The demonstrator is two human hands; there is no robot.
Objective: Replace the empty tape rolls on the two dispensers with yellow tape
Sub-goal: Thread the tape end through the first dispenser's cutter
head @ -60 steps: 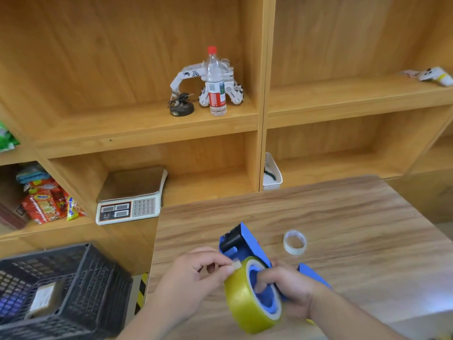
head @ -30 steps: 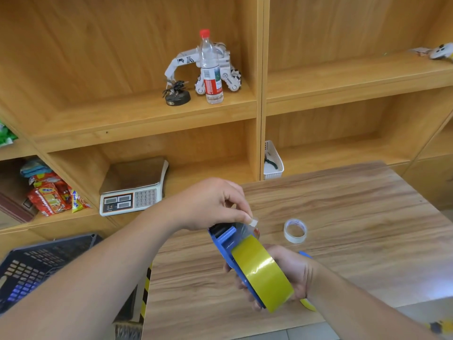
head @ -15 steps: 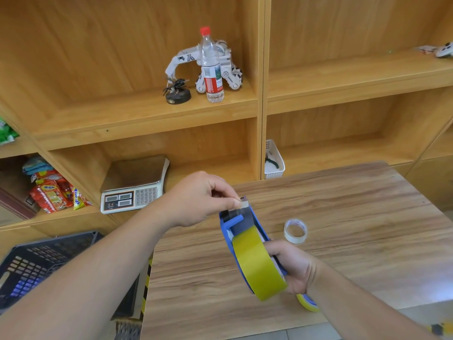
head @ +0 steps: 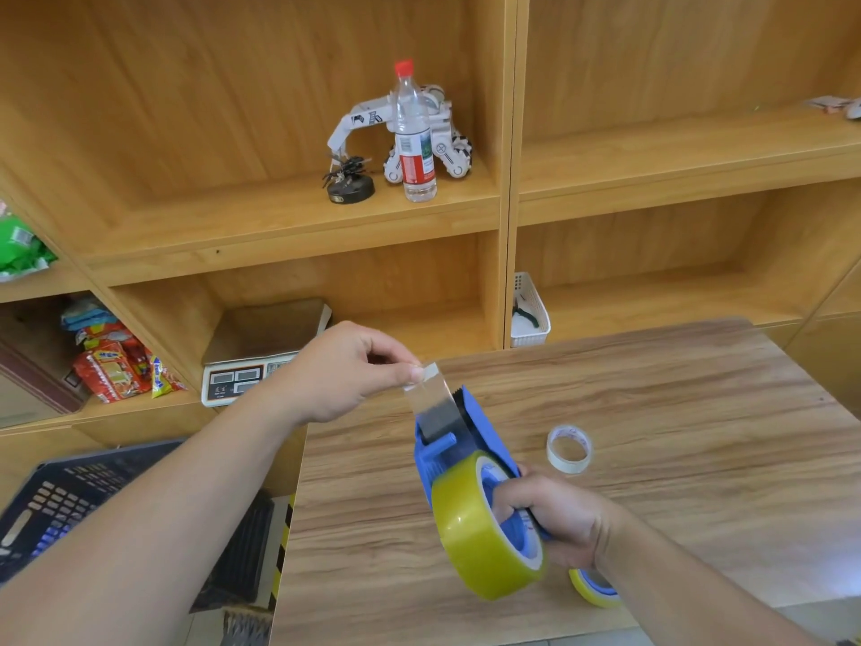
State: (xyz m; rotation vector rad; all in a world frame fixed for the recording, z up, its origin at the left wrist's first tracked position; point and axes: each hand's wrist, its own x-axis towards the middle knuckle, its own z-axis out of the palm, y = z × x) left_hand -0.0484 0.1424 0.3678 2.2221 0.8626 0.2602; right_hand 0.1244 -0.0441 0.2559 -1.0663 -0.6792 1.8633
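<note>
A blue tape dispenser (head: 484, 431) with a yellow tape roll (head: 470, 538) mounted on it is held above the wooden table (head: 675, 412). My right hand (head: 554, 519) grips its handle. My left hand (head: 345, 370) pinches the free end of the tape (head: 426, 373), and a clear strip runs from there down to the dispenser's front roller. An empty white tape core (head: 569, 448) lies on the table to the right. A second yellow roll on a blue part (head: 594, 589) peeks out beneath my right wrist, mostly hidden.
Wooden shelves stand behind the table, holding a water bottle (head: 413, 137), a toy robot (head: 372, 123), a scale (head: 242, 380), a white basket (head: 529, 314) and snack packs (head: 116, 361). A black plastic crate (head: 70, 501) sits on the floor at the left.
My left hand has lifted the tape end up and leftward, drawing a longer strip off the roll. The dispenser has tilted so the roll faces me more.
</note>
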